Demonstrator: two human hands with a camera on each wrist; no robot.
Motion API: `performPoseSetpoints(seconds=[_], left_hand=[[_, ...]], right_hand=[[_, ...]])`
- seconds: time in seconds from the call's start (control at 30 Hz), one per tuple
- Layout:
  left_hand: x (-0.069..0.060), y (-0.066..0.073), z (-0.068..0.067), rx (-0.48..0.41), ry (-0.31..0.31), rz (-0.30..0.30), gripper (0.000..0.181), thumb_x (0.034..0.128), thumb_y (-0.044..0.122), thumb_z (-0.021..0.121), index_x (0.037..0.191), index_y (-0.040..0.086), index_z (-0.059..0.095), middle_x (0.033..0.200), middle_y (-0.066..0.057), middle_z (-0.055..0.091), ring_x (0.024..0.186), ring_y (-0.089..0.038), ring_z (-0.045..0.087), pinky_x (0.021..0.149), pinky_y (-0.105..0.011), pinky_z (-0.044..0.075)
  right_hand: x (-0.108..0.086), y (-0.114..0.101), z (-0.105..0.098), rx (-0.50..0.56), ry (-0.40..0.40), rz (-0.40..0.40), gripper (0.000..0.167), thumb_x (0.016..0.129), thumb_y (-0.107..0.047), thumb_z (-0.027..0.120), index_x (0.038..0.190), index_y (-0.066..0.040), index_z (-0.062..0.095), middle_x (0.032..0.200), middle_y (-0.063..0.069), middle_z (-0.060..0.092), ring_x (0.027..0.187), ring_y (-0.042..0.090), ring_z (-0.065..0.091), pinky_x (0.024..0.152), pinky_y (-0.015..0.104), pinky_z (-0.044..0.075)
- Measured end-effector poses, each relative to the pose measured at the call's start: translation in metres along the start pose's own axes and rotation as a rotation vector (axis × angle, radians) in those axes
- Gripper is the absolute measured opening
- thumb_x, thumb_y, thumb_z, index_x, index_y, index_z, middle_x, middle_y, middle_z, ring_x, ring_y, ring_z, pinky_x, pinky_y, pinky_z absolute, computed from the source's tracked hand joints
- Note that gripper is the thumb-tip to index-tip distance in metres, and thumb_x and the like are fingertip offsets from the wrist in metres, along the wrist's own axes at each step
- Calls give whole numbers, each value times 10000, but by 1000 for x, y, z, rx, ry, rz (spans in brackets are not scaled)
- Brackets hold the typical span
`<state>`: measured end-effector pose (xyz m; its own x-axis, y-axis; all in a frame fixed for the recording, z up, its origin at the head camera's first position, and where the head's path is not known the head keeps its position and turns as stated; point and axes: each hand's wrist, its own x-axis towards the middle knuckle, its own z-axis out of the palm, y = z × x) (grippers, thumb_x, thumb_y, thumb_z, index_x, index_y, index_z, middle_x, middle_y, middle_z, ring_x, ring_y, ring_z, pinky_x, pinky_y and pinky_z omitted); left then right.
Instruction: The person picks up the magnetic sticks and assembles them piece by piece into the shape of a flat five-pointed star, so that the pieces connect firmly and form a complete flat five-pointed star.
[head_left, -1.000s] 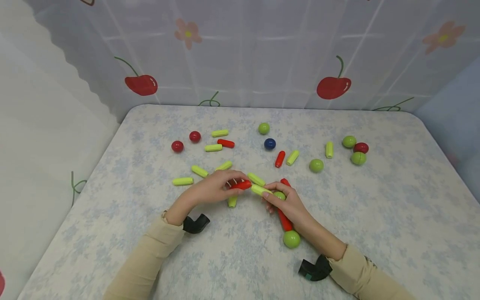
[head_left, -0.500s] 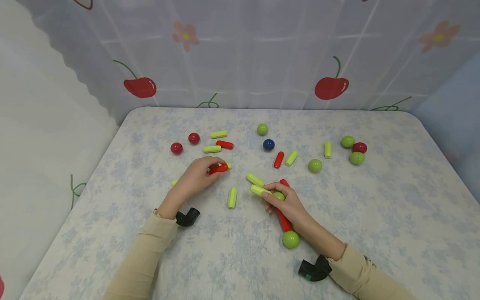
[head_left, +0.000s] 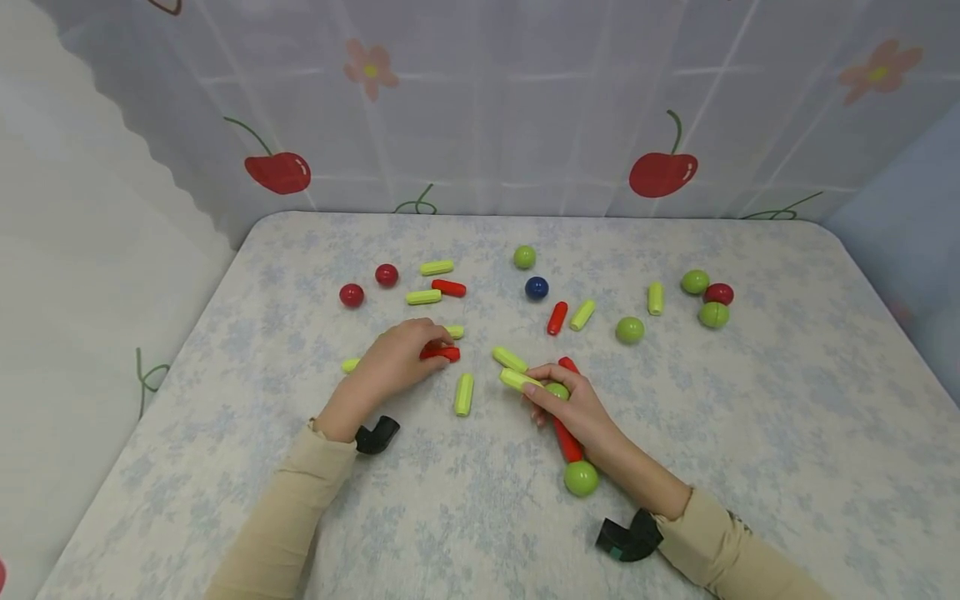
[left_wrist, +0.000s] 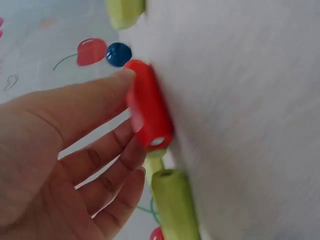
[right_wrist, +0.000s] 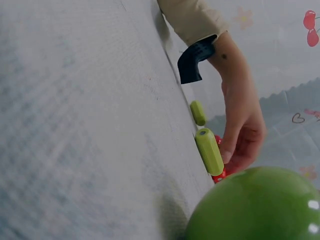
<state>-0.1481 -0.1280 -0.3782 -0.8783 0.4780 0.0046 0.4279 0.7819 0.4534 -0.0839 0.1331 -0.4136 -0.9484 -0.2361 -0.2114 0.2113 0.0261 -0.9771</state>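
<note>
My left hand (head_left: 395, 358) holds a red stick (head_left: 442, 354) low at the table, left of centre. In the left wrist view the thumb and fingers of that hand (left_wrist: 75, 145) pinch the red stick (left_wrist: 150, 105), which lies against the surface. My right hand (head_left: 577, 408) grips a yellow-green stick (head_left: 519, 381) between thumb and fingers. Under and beside that hand are a green ball (head_left: 557, 390) and red sticks (head_left: 567, 442), with another green ball (head_left: 581, 478) at their near end. In the right wrist view a green ball (right_wrist: 255, 210) fills the lower corner.
Loose yellow-green sticks (head_left: 464, 395) lie between and around the hands. Farther back are a blue ball (head_left: 537, 288), red balls (head_left: 351, 295), a red stick (head_left: 557, 318) and several green balls (head_left: 630, 330). A printed curtain (head_left: 480, 108) hangs behind the table (head_left: 787, 417).
My left hand, with the red stick in it, has moved left, away from the yellow-green stick in my right hand, then slightly nearer the front. My right hand has stayed in place.
</note>
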Motion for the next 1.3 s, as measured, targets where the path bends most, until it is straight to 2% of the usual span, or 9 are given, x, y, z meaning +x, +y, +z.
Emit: performPoseSetpoints(seconds=[0.13, 0.27, 0.33, 0.47, 0.6, 0.77, 0.97, 1.13, 1.3], left_hand=[[-1, -13, -24, -70, 147, -61, 266, 865, 149, 694, 1110, 54, 658, 1038, -88, 591, 924, -253, 538, 790, -396, 444], [-4, -47, -44, -69, 301, -183, 379, 876, 101, 668, 1231, 7, 576, 1209, -199, 483, 1072, -354, 469, 879, -487, 404], [-5, -65, -48, -82, 256, -253, 439, 896, 82, 627, 1309, -4, 505, 1283, -245, 413, 1149, -395, 415, 928, -519, 365], [-9, -87, -43, -71, 95, -305, 464, 919, 39, 558, 1365, -11, 440, 1341, -274, 369, 1210, -419, 371, 963, -536, 327], [-16, -90, -36, 3, 113, -288, 333, 906, -6, 554, 1239, -23, 569, 1213, -255, 491, 1052, -379, 476, 866, -495, 397], [-18, -80, -39, 5, 173, -273, 281, 889, 24, 609, 1166, -26, 615, 1084, -228, 555, 903, -338, 504, 765, -455, 428], [-15, -39, -40, -247, 181, -158, 344, 863, 100, 689, 1182, -1, 612, 1102, -145, 583, 948, -284, 580, 818, -405, 479], [-7, 2, -17, -441, 109, 30, 320, 849, 124, 708, 1147, 23, 647, 1089, -63, 635, 879, -195, 623, 769, -334, 501], [-2, 28, 9, -530, 30, 129, 307, 867, 180, 692, 1145, 56, 656, 1037, 1, 641, 830, -125, 592, 716, -292, 487]], right_hand=[[1, -1, -1, 6, 4, 7, 266, 912, -134, 628, 1112, 35, 581, 851, 166, 618, 600, 163, 538, 574, 251, 479], [1, 1, 0, 11, 6, 24, 269, 911, -144, 632, 1111, 29, 581, 858, 156, 611, 603, 168, 531, 579, 252, 475], [0, 2, 0, 12, 6, 31, 273, 910, -144, 632, 1115, 28, 580, 856, 150, 614, 602, 166, 531, 581, 252, 476], [0, 4, 0, 6, 5, 31, 277, 910, -131, 630, 1122, 39, 576, 842, 146, 627, 595, 157, 538, 578, 253, 482], [1, 4, 0, -8, 1, 23, 284, 910, -144, 632, 1120, 39, 575, 844, 151, 625, 595, 158, 536, 580, 253, 481], [2, 3, 0, -15, -4, 18, 291, 909, -166, 637, 1115, 32, 580, 856, 163, 614, 605, 168, 534, 587, 255, 479], [1, 3, -1, -17, -11, 4, 273, 914, -141, 627, 1109, 45, 583, 839, 170, 614, 597, 163, 536, 580, 250, 480], [1, 2, -1, -15, -23, 3, 279, 915, -151, 627, 1108, 44, 580, 837, 167, 612, 603, 161, 534, 580, 250, 478], [0, 2, -1, -11, -27, -5, 273, 918, -151, 623, 1103, 45, 579, 828, 164, 606, 605, 161, 532, 580, 246, 473]])
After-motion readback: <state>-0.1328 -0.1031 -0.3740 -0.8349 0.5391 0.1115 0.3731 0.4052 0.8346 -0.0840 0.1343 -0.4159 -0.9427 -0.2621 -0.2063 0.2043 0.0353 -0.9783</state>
